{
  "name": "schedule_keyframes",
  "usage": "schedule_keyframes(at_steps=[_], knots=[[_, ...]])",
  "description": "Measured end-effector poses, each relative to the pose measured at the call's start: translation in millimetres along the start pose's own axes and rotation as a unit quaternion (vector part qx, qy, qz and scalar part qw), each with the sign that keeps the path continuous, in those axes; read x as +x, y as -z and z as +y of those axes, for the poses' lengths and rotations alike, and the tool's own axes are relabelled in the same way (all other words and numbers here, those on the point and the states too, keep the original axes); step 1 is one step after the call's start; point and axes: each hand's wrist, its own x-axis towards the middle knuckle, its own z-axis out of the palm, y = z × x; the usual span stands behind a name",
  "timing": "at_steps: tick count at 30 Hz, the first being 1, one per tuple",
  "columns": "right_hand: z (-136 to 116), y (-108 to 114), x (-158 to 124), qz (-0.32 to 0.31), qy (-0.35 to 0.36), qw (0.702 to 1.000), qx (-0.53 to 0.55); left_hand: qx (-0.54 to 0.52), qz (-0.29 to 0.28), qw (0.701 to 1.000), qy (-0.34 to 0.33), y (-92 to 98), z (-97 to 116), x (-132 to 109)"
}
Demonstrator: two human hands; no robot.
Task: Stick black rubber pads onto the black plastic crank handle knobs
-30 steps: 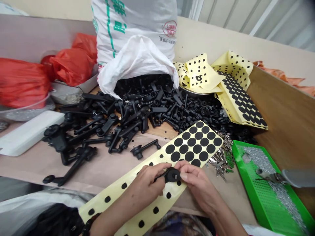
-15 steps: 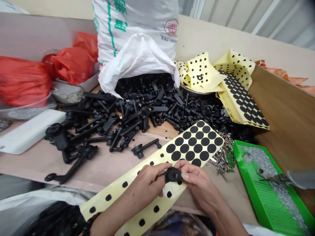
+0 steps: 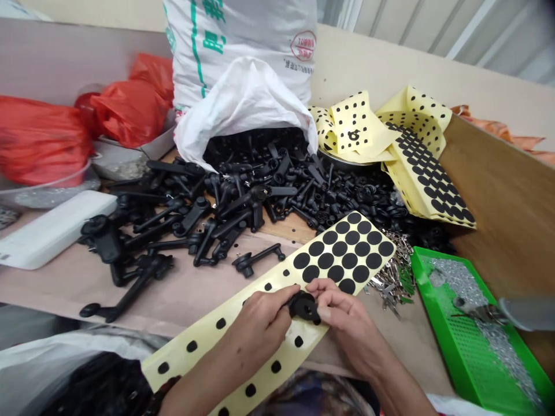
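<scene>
Both hands are closed on a small round black plastic part (image 3: 303,306), with a dark hole near the middle of its upturned face. My left hand (image 3: 260,323) grips it from the left, index finger along its far edge. Thumb and fingers of my right hand (image 3: 344,318) pinch its right edge. Beneath the hands lies a yellow sticker sheet (image 3: 243,341), with large black discs at its far end and small black dots along the near strip. Just beyond it is a single black crank-handle-like part (image 3: 260,259).
A heap of black plastic parts (image 3: 225,202) spills from a white woven sack (image 3: 243,98). To the right are metal clips (image 3: 390,283), a green tray (image 3: 459,346) of small silvery pieces, and more sticker sheets (image 3: 425,167). Red bags (image 3: 130,112) and a white box (image 3: 56,228) stand left.
The round part has tilted slightly between my fingers. A light slot showed in its face before; a dark hole shows now. My right fingertips have shifted a little at its edge.
</scene>
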Motion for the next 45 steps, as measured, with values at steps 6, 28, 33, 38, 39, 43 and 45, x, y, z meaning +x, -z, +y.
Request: schedule_keyframes(at_steps=[6,28,33,38,39,43,45], knots=[[-2.0,0.8,0.3,-0.011,-0.005,1.0,0.021,-0.054,-0.016,0.998,0.018,2.2,-2.1,1.9],[4.3,0.1,1.8,0.036,0.01,0.999,-0.014,-0.048,-0.02,0.998,0.028,4.7,4.4,-3.3],[4.6,0.4,2.7,0.038,0.016,0.999,-0.023,-0.051,-0.028,0.997,0.058,2.1,3.2,0.8],[7.8,1.1,2.2,0.043,0.017,0.999,-0.012,-0.049,-0.015,0.998,0.037,1.6,2.5,1.6],[8.2,1.0,2.0,0.045,0.018,0.999,-0.01,-0.05,-0.014,0.998,0.032,1.6,2.3,1.3],[8.4,-0.2,0.9,0.048,0.025,0.998,-0.012,-0.056,-0.017,0.998,0.038,0.7,1.0,-0.2],[8.4,-0.8,0.0,0.046,0.029,0.998,-0.011,-0.062,-0.013,0.997,0.051,0.4,0.6,-0.8]])
